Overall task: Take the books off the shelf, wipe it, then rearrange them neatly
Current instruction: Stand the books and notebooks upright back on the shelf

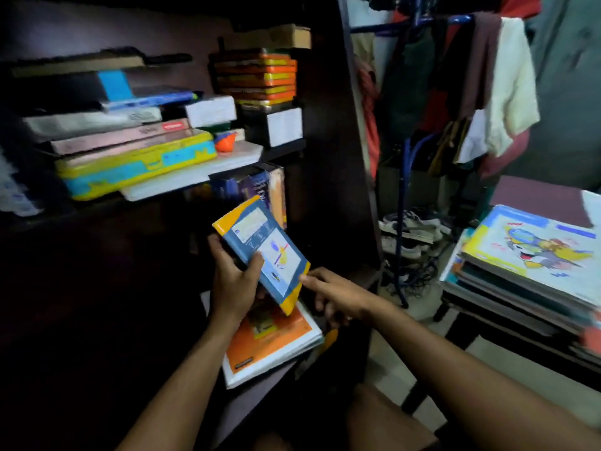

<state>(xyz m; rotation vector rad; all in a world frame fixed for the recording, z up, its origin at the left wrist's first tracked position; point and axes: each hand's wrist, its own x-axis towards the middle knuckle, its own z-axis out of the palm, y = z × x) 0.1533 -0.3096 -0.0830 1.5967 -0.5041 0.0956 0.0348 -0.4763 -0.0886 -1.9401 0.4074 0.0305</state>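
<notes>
The blue-and-yellow book (265, 252) is tilted in front of the dark shelf (286, 151), above an orange book (270, 340) lying flat. It looks light, stiff and glossy, so I judge the long edges safest. My left hand (232, 281) has its grip closed on the book's lower left side; my right hand (335, 294) touches its corner, fingers loose. A book stack (527, 271) fills the worktop (487, 323) to my right.
</notes>
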